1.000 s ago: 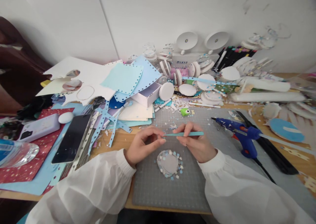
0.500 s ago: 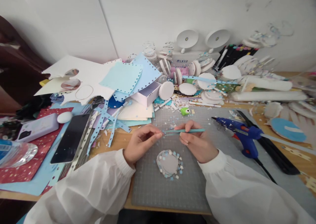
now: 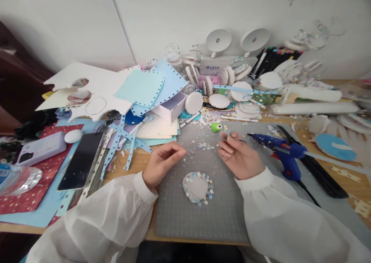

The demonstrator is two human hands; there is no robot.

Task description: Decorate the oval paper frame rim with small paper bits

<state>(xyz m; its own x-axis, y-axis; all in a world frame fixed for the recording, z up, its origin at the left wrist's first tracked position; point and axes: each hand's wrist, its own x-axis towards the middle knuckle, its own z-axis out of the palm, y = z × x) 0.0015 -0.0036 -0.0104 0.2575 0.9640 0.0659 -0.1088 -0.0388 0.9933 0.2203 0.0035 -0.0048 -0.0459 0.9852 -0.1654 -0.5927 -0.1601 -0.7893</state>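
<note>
My left hand [image 3: 164,163] is raised over the mat's left part, thumb and index finger pinched together. Whatever sits in that pinch is too small to make out. Across from it, my right hand [image 3: 242,156] has its fingers curled round slim tweezers, mostly hidden and seen only as a thin dark line. Between and below the hands, a round white disc [image 3: 195,187] lies on the grey cutting mat [image 3: 199,224], ringed with small blue and white stars. Loose star pieces [image 3: 205,146] are scattered just beyond the fingertips.
To the right lie a blue glue gun [image 3: 278,151] and a long black tool [image 3: 321,176]. A small green figure [image 3: 216,127] stands behind the hands. Punched paper sheets [image 3: 142,87], white discs [image 3: 219,100] and scraps crowd the back. A phone [image 3: 81,160] and bottle [image 3: 20,178] are left.
My right hand has drawn away from the left, turning so the teal tweezers that spanned the gap are now barely seen. The left hand stays nearly in place, still pinched.
</note>
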